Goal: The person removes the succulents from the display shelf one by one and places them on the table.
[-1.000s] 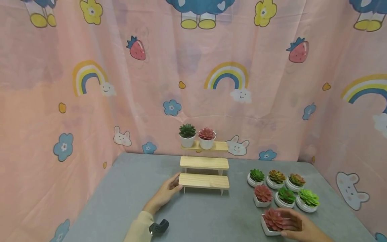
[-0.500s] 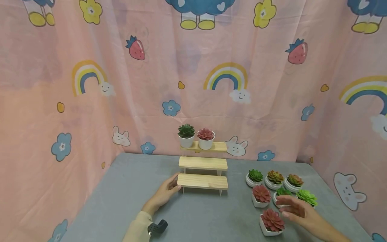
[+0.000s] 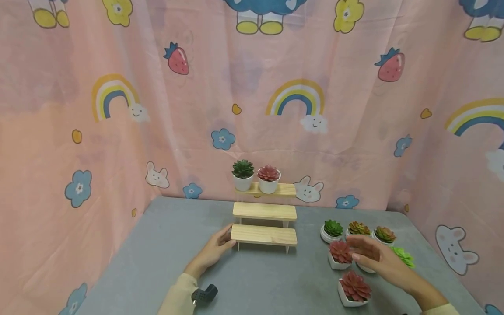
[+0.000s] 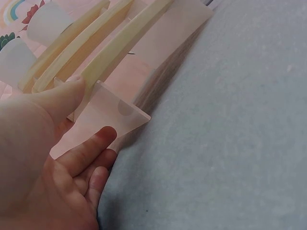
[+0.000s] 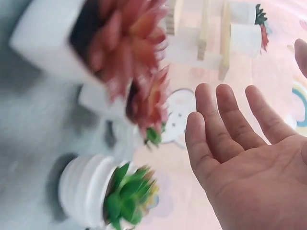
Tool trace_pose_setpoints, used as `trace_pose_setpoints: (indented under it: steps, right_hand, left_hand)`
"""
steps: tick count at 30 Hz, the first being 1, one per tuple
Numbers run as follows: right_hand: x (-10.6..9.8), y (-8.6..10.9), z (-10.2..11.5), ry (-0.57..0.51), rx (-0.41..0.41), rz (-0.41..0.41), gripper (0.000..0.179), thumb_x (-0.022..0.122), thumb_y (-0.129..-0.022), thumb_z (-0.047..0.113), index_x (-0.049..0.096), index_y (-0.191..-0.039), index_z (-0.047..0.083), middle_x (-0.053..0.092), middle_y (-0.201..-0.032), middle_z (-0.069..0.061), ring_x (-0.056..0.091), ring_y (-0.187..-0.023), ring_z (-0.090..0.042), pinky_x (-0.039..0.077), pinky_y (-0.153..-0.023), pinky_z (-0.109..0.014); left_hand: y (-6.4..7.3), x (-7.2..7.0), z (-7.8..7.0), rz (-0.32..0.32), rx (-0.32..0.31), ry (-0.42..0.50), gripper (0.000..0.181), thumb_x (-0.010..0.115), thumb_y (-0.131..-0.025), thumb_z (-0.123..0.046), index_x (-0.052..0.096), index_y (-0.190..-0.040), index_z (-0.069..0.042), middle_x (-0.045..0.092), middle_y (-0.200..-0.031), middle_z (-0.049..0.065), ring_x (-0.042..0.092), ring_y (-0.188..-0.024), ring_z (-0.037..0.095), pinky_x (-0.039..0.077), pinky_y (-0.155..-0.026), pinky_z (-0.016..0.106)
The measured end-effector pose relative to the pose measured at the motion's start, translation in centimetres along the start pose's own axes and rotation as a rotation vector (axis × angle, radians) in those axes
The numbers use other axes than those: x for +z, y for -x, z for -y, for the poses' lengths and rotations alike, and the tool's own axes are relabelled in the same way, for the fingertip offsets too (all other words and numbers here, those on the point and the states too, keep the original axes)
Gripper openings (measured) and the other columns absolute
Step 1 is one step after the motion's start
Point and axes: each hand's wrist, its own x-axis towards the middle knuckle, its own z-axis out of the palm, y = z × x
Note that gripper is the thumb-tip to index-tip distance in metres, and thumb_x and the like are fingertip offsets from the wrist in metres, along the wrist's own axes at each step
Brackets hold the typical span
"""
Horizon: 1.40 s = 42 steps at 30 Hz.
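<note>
My left hand [image 3: 212, 251] grips the left end of a three-step wooden display stand [image 3: 264, 235]. In the left wrist view its thumb lies on the plank edge and its fingers touch the clear side leg [image 4: 108, 108]. My right hand [image 3: 379, 260], fingers apart and holding nothing, hovers over the potted succulents on the right. It is right beside a red succulent [image 3: 340, 252] in a square white pot and partly covers a green succulent's white pot [image 3: 366, 267]. Nearer the front stands another red succulent [image 3: 355, 286] in a square pot.
A dark green succulent [image 3: 243, 171] and a pink-red one [image 3: 269, 174] in white pots stand on the top step. Green [image 3: 333, 228], yellow-brown [image 3: 358, 228], orange-green [image 3: 385, 234] and bright green [image 3: 403, 257] succulents crowd the grey table's [image 3: 169, 245] right side. A pink printed curtain [image 3: 189, 109] hangs behind.
My right hand let go of the front red succulent, then moved up and away over the rear pots toward the other red one. My left hand stays at the stand.
</note>
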Motion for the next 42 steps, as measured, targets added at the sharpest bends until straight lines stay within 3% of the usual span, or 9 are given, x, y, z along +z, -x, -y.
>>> trace_pose_setpoints:
  steps: [2,7,13,15,21,26,31,37,42]
  right_hand:
    - [0.3,-0.5,0.8,0.020,-0.015,-0.009,0.050,0.052,-0.107,0.019,0.040,-0.149,-0.004,0.053,-0.143,-0.024,0.059,-0.112,0.010,0.055,-0.084,-0.022]
    - [0.9,-2.0,2.2,0.033,-0.102,0.019,0.044,0.052,-0.106,0.015,0.045,-0.146,-0.002,0.060,-0.137,-0.015,0.063,-0.113,0.001,0.055,-0.085,-0.023]
    - [1.7,-3.9,3.4,0.033,-0.179,0.040,0.044,0.053,-0.105,0.014,0.046,-0.145,-0.002,0.054,-0.141,-0.028,0.061,-0.112,0.006,0.055,-0.087,-0.023]
    - [1.9,-4.5,3.6,0.045,-0.184,0.042,0.044,0.053,-0.105,0.016,0.047,-0.146,0.000,0.055,-0.141,-0.028,0.061,-0.116,0.004,0.054,-0.089,-0.022]
    - [2.5,-6.2,4.4,0.077,-0.185,0.005,0.043,0.056,-0.105,0.021,0.050,-0.143,0.001,0.059,-0.139,-0.024,0.063,-0.124,-0.028,0.054,-0.089,-0.022]
    - [2.9,-7.5,5.0,0.109,-0.212,-0.039,0.043,0.057,-0.104,0.020,0.051,-0.142,0.001,0.060,-0.138,-0.023,0.060,-0.126,-0.041,0.057,-0.094,-0.035]
    - [3.6,-9.4,5.6,0.103,-0.197,-0.076,0.046,0.059,-0.104,0.024,0.050,-0.143,0.003,0.057,-0.141,-0.025,0.059,-0.126,-0.044,0.054,-0.098,-0.053]
    - [4.3,-11.4,6.3,0.078,-0.222,-0.112,0.047,0.059,-0.103,0.022,0.049,-0.144,0.002,0.055,-0.143,-0.025,0.057,-0.126,-0.045,0.052,-0.099,-0.057]
    - [4.7,-12.8,6.7,0.048,-0.193,-0.133,0.049,0.060,-0.103,0.024,0.048,-0.145,0.001,0.054,-0.145,-0.025,0.054,-0.131,-0.046,0.048,-0.104,-0.061]
  left_hand:
    - [0.1,0.0,-0.2,0.000,-0.001,0.003,0.069,0.059,-0.103,-0.031,0.029,-0.160,-0.008,0.052,-0.149,0.024,0.052,-0.136,0.040,0.041,-0.112,0.060]
    - [0.1,0.1,-0.6,-0.005,-0.009,0.005,0.068,0.060,-0.103,-0.031,0.029,-0.160,-0.010,0.051,-0.150,0.024,0.051,-0.137,0.040,0.040,-0.112,0.060]
    - [0.1,0.1,-0.4,-0.002,0.006,0.008,0.068,0.059,-0.103,-0.028,0.028,-0.160,-0.008,0.051,-0.150,0.025,0.052,-0.136,0.040,0.041,-0.112,0.060]
    - [0.0,0.0,-0.2,0.001,0.016,0.008,0.068,0.058,-0.104,-0.027,0.027,-0.160,-0.007,0.051,-0.149,0.026,0.052,-0.136,0.041,0.041,-0.112,0.060]
    - [0.0,0.0,-0.2,-0.002,0.029,-0.012,0.067,0.058,-0.104,-0.026,0.028,-0.160,-0.005,0.052,-0.148,0.026,0.053,-0.135,0.040,0.039,-0.113,0.061]
    - [0.2,0.0,-0.5,-0.004,0.024,-0.023,0.066,0.058,-0.104,-0.026,0.028,-0.160,-0.006,0.053,-0.147,0.026,0.054,-0.134,0.040,0.040,-0.112,0.060]
    - [0.2,0.1,-0.6,-0.006,0.012,-0.025,0.066,0.058,-0.104,-0.027,0.029,-0.160,-0.007,0.054,-0.147,0.025,0.054,-0.134,0.039,0.039,-0.113,0.061]
    - [0.1,0.0,-0.3,-0.001,0.014,-0.004,0.067,0.059,-0.104,-0.027,0.029,-0.160,-0.007,0.052,-0.148,0.025,0.053,-0.135,0.040,0.041,-0.112,0.060]
    - [0.1,-0.1,-0.2,0.000,0.027,-0.016,0.066,0.058,-0.104,-0.027,0.029,-0.159,-0.005,0.053,-0.146,0.027,0.055,-0.133,0.041,0.043,-0.110,0.058]
